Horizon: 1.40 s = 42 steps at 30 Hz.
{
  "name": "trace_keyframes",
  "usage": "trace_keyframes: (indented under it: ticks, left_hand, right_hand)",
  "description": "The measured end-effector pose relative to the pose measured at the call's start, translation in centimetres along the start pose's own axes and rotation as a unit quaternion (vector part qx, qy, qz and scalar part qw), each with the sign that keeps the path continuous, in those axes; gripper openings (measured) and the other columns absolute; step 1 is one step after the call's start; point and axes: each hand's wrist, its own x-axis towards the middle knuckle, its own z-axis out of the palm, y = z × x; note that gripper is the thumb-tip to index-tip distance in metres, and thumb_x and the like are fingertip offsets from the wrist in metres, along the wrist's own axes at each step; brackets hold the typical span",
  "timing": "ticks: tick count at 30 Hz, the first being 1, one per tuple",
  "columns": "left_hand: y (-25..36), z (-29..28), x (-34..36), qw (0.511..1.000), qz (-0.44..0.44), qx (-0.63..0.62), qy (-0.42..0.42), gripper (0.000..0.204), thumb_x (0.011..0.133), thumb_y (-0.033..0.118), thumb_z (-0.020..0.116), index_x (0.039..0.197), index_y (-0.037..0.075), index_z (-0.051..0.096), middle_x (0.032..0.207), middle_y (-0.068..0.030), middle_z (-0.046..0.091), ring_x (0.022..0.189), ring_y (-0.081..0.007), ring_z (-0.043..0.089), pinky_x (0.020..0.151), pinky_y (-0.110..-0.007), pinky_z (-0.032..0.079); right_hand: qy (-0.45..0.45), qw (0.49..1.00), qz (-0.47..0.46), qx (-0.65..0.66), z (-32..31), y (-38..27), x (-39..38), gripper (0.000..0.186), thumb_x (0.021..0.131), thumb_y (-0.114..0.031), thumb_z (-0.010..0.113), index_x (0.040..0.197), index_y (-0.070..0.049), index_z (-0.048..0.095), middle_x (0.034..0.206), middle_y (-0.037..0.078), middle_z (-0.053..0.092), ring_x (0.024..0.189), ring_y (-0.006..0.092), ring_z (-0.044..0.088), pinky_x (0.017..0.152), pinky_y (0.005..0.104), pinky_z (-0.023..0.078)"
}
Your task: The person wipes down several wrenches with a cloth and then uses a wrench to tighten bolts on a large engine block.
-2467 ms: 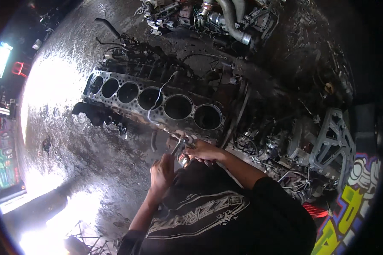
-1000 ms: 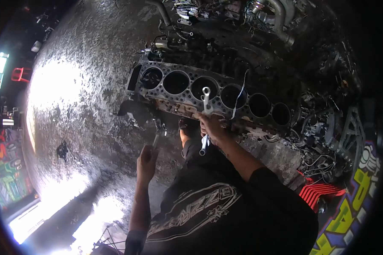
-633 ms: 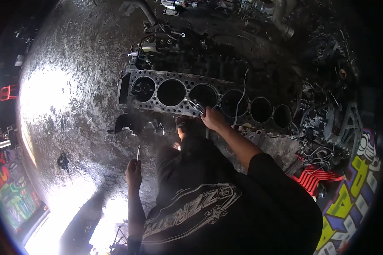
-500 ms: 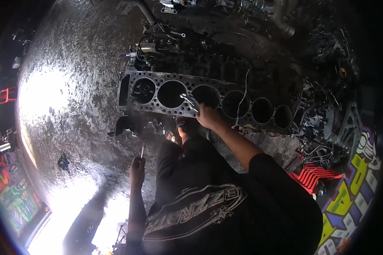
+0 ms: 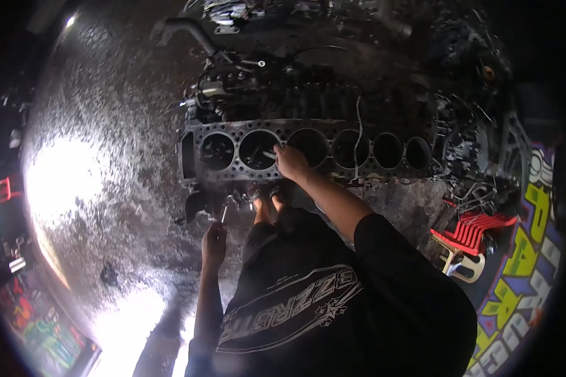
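My right hand (image 5: 291, 162) is closed around metal wrenches (image 5: 270, 154), mostly hidden, over the second bore from the left (image 5: 253, 146) of a greasy engine block (image 5: 190, 156) with several large round bores and a deck full of small holes. A pale wire (image 5: 359, 124) lies across the block's right part. My left hand (image 5: 214, 245) grips a slim steel wrench (image 5: 225, 213), held upright below and left of the block, away from it. My feet (image 5: 264, 207) stand at the block's near edge, beside a dark bracket-like part (image 5: 195, 205).
Dark engine parts and a curved hose (image 5: 188, 28) lie beyond the block. Tangled metal parts (image 5: 465, 157) and stacked red plastic stools (image 5: 468, 232) are at the right. A red chair (image 5: 6, 188) stands far left on the blotchy floor (image 5: 113, 100), near painted walls (image 5: 522, 239).
My right hand moved from below the block up and leftward onto the bores, taking the wrenches along. My left hand separated from it, dropping left with its wrench. The head view has shifted.
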Motion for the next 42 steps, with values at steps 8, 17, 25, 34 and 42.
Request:
trace_keyframes:
  ticks: [8, 17, 25, 34, 42]
  left_hand:
    - [12.0, -1.2, 9.0, 0.96, 0.227, 0.138, -0.082, 0.028, 0.095, 0.012, 0.052, 0.119, 0.005, 0.063, 0.107, -0.0251, 0.066, 0.099, -0.0443, 0.063, 0.084, -0.053, 0.051]
    - [26.4, 9.6, 28.1, 0.907, 0.363, 0.211, -0.036, 0.034, 0.095, 0.014, 0.048, 0.124, 0.017, 0.066, 0.108, -0.0241, 0.069, 0.104, -0.0422, 0.066, 0.088, -0.051, 0.054]
    - [34.2, 19.8, 37.5, 0.871, 0.262, 0.4, -0.112, 0.03, 0.093, 0.015, 0.051, 0.117, 0.014, 0.07, 0.116, -0.0194, 0.07, 0.111, -0.0396, 0.066, 0.093, -0.049, 0.055]
    - [43.6, 24.5, 37.6, 0.73, 0.256, 0.595, -0.218, 0.029, 0.089, 0.012, 0.058, 0.115, 0.007, 0.071, 0.114, -0.0203, 0.071, 0.109, -0.0387, 0.068, 0.087, -0.047, 0.059]
    - [40.3, 23.5, 38.8, 0.724, 0.344, 0.561, -0.209, 0.02, 0.087, 0.013, 0.061, 0.101, 0.006, 0.073, 0.106, -0.0202, 0.072, 0.102, -0.0364, 0.071, 0.084, -0.047, 0.059]
  right_hand:
    - [0.098, 0.985, 0.032, 0.14, -0.8, 0.9, -4.4, 0.023, 0.089, -0.019, 0.07, 0.108, -0.008, 0.062, 0.104, 0.018, 0.06, 0.092, 0.0398, 0.064, 0.077, 0.0486, 0.053]
    - [0.151, 0.971, 0.104, 0.156, -4.2, -0.6, -8.5, 0.03, 0.092, -0.019, 0.063, 0.119, -0.009, 0.059, 0.111, 0.015, 0.062, 0.099, 0.0355, 0.064, 0.079, 0.0445, 0.056]
    - [0.085, 0.927, 0.187, 0.314, -8.1, 9.0, -18.4, 0.022, 0.089, -0.007, 0.066, 0.111, -0.008, 0.061, 0.094, 0.014, 0.066, 0.082, 0.0346, 0.068, 0.07, 0.0421, 0.055]
    - [0.099, 0.913, 0.209, 0.337, -9.6, 16.4, -17.9, 0.012, 0.091, -0.007, 0.065, 0.103, -0.008, 0.064, 0.088, 0.014, 0.066, 0.078, 0.033, 0.068, 0.068, 0.0408, 0.054]
    - [0.125, 0.908, 0.152, 0.369, -11.2, 18.1, -14.5, 0.012, 0.093, -0.005, 0.063, 0.104, -0.007, 0.062, 0.091, 0.013, 0.067, 0.075, 0.029, 0.069, 0.066, 0.0361, 0.053]
